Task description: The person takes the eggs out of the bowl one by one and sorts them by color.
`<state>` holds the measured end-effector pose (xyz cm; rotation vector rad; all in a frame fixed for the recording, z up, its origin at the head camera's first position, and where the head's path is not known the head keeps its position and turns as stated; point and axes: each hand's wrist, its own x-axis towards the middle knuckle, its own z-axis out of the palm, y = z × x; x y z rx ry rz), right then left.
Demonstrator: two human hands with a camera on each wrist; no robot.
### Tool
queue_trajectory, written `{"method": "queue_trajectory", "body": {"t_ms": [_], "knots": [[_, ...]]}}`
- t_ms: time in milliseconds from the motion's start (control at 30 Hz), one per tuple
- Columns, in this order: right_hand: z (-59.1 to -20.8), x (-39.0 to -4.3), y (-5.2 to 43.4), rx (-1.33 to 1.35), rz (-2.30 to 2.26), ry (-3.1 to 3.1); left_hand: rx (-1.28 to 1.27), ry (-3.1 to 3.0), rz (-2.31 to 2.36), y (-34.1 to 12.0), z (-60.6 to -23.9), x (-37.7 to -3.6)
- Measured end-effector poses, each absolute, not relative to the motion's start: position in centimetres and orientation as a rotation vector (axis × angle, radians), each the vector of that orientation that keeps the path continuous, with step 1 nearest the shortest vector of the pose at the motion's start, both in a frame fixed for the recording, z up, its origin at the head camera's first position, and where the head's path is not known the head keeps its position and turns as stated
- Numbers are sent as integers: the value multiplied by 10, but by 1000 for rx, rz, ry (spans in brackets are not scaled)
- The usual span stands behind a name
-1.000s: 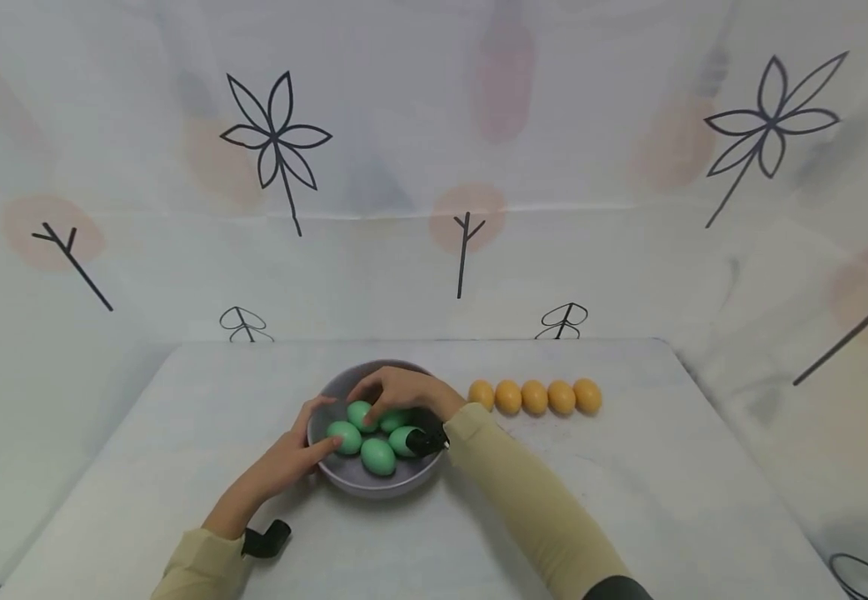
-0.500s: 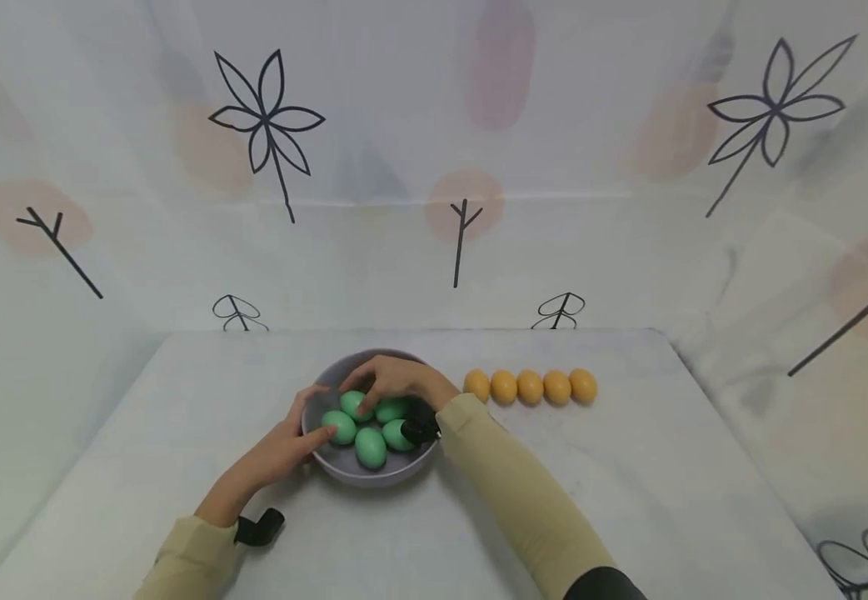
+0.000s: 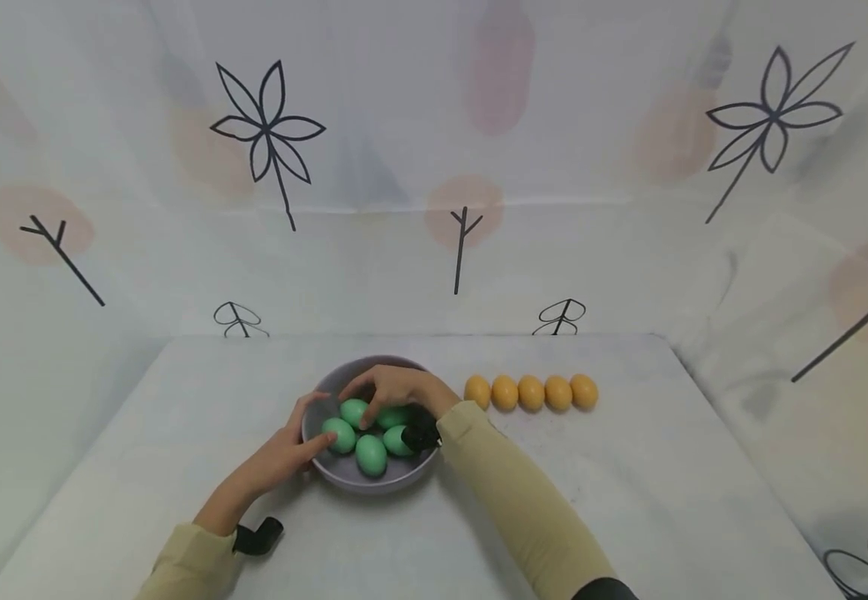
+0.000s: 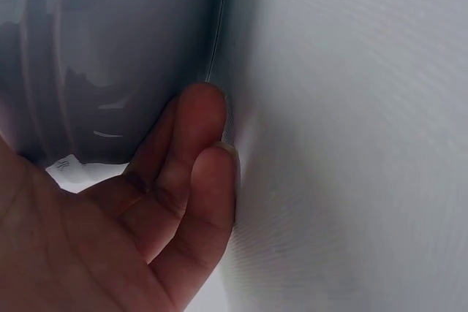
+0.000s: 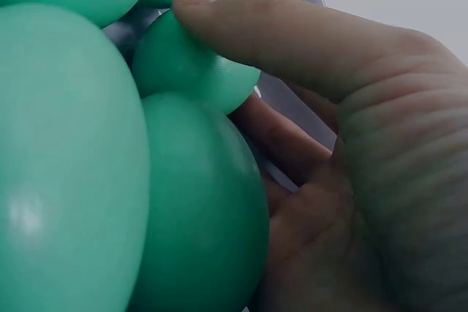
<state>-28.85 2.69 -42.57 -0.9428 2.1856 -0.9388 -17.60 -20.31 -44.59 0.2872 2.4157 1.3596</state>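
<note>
White bench point(image 3: 629, 500) before a printed backdrop. Grey bowl point(image 3: 344, 478) sits centre, holding five green eggs point(image 3: 371, 455). Left hand point(image 3: 284, 457) cups its rim, grip curled on the wall. Right hand point(image 3: 396, 390) pinches one green egg point(image 5: 191, 63), not yet lifted. Five orange eggs point(image 3: 531, 392) stand in line beside the bowl.

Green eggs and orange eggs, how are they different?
The green eggs sit heaped in the grey bowl; the orange eggs lie on the table. The green ones are piled together, while the five orange ones make a neat row. The right hand touches the green eggs and the left hand holds the bowl's side; nobody touches the orange ones. Both kinds are smooth and egg-shaped.
</note>
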Motion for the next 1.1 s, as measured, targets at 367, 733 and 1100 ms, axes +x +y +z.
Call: {"method": "queue_trajectory", "body": {"t_ms": [367, 733, 1100], "knots": [[-428, -285, 30, -963, -858, 2246, 321, 2442, 1330, -202, -450, -175], [-424, -282, 30, -998, -877, 2339, 320, 2487, 1292, -202, -451, -177], [-415, -282, 30, -961, -1088, 2345, 334, 2474, 1345, -202, -448, -176]]}}
